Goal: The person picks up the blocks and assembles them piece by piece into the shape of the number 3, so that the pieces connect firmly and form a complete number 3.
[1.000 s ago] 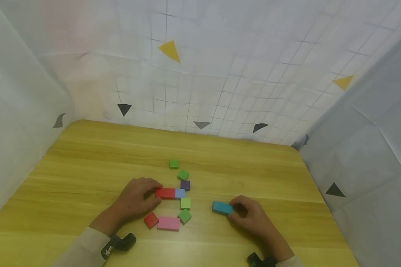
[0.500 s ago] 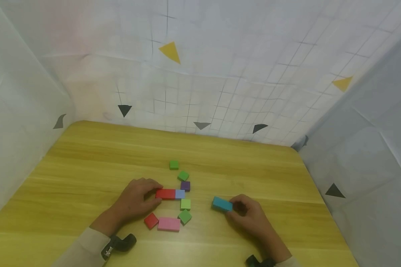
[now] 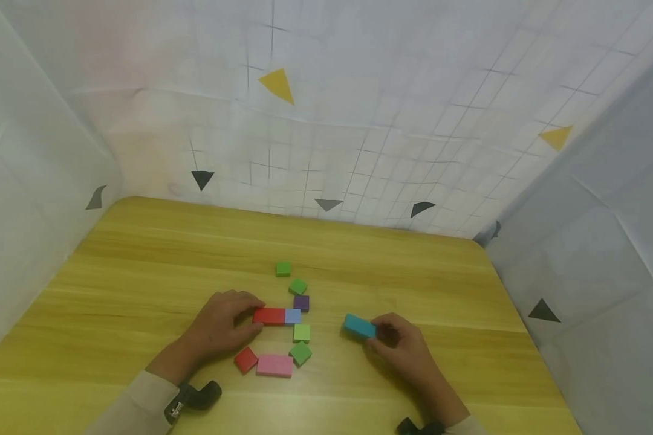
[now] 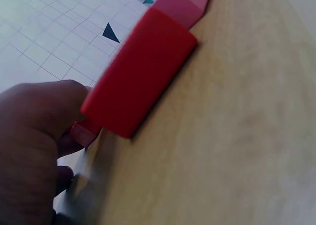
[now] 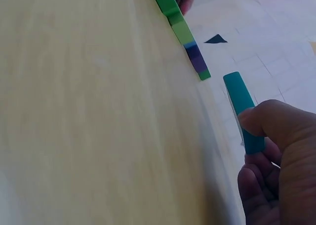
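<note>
My left hand [image 3: 220, 321] pinches the left end of a long red block [image 3: 269, 316] lying on the table, thumb on the near side and fingers on the far side. A light blue block [image 3: 292, 316] meets its right end. My right hand [image 3: 405, 349] holds a teal block [image 3: 360, 326] by its right end, between thumb and fingers. In the right wrist view the teal block [image 5: 242, 111] is tilted and held above the tabletop. Nearest the left wrist camera is a small red block [image 4: 140, 71], with the pinched red block [image 4: 85, 133] partly hidden behind it.
Right of the long red block runs a column: two green blocks [image 3: 283, 269], a purple block [image 3: 302, 303], a lime block [image 3: 302, 333] and a turned green block [image 3: 301, 353]. A pink block [image 3: 274, 365] lies nearer. White patterned sheets [image 3: 359, 121] surround the wooden table [image 3: 168, 241].
My right hand has raised the teal block off the table and carried it slightly left and away from me. The left hand and the laid blocks stay where they were.
</note>
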Demonstrator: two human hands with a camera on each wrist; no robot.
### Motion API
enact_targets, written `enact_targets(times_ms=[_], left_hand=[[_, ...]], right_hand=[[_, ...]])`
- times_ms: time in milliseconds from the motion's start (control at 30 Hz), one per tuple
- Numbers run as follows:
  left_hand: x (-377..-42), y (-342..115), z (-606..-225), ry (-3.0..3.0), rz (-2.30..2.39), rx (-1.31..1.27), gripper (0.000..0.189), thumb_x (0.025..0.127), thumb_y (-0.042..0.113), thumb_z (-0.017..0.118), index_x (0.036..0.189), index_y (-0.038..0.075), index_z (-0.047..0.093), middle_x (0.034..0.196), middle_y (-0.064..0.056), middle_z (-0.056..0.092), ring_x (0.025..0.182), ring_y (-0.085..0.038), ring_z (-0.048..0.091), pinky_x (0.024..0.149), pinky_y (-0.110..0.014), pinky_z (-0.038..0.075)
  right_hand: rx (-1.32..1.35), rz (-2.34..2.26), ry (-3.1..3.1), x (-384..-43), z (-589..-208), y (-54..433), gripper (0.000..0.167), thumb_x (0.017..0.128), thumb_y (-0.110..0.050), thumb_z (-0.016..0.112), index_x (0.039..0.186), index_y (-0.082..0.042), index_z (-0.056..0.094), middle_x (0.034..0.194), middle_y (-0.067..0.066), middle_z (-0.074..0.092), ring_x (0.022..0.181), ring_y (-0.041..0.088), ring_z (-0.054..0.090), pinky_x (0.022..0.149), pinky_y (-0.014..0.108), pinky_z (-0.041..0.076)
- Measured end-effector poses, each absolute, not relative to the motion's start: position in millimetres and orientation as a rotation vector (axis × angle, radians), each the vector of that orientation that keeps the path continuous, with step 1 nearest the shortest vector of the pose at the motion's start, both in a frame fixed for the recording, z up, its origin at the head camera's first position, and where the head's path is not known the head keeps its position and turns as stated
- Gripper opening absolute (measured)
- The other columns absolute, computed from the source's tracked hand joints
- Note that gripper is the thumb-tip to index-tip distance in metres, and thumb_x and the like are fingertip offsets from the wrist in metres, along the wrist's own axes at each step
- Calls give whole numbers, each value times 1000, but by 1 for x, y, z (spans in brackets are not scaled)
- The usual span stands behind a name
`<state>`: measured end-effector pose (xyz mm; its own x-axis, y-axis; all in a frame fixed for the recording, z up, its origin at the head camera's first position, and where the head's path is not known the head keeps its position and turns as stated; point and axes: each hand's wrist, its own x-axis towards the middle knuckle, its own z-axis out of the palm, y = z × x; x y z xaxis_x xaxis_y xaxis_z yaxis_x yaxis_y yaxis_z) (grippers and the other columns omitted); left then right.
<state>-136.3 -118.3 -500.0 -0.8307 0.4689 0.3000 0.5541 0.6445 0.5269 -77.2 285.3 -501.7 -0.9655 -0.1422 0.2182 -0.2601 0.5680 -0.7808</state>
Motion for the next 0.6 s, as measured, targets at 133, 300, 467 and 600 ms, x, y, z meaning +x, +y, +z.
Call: enact_targets(times_ms=[133,300,467,600], left_hand=[[-137,-118,-500,-2713,-953,-861,34,85,38,76,117,26,72,114,19,67,100,-3,58,86,-36,47],[-137,-118,-500,-2697,-953,-874,34,85,38,76,117,25,72,114,18,68,99,-3,58,85,-36,48],[-136,-118,-500,-2697,-946,-857,34,84,38,77,116,26,72,113,19,67,99,-2,58,86,-35,47],[-136,-118,-500,-2710,-952,-848,34,85,38,77,116,27,72,113,21,67,99,-1,57,87,-35,47]], right_hand=[[358,1354,-2658,-79,-501,280,32,79,-18,85,107,-21,68,105,-6,69,96,14,65,84,28,54],[333,1346,-2656,-79,-499,277,33,78,-20,86,106,-24,69,106,-9,69,99,12,65,87,28,53],[400,1333,-2611,-82,-501,273,32,79,-15,85,107,-20,69,106,-4,70,99,15,65,87,27,52],[395,1356,-2621,-85,-500,269,33,78,-15,85,107,-21,69,107,-6,70,101,14,65,88,28,53]])
